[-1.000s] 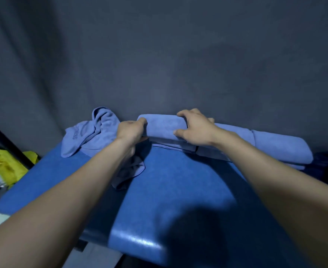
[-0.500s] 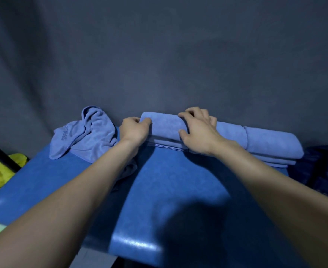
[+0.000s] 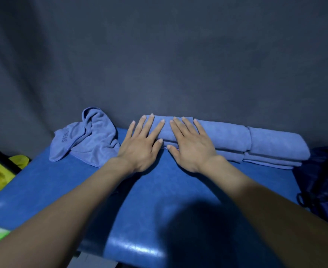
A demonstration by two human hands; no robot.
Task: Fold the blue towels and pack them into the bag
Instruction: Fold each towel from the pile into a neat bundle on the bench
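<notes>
The near edge of the blue padded table (image 3: 178, 200) is cut off by the frame bottom, and a dark shadow covers its near middle. Both forearms reach across it from the near corners. At far right a dark blue bag (image 3: 322, 182) sits against the table's right edge, partly out of frame and too dim to tell whether it is open. At near left, yellow and green items are cropped and unclear.

The left hand (image 3: 140, 146) and right hand (image 3: 190, 146) lie side by side, fingers straight and spread, pressing flat on the left end of a folded blue towel (image 3: 223, 136). That towel lies along the table's far edge against the grey backdrop (image 3: 159, 55); a second folded towel (image 3: 275, 146) touches its right end. A crumpled blue towel (image 3: 87, 140) lies at far left, its printed lettering partly hidden in folds. Bare table surface lies between the hands and the near edge.
</notes>
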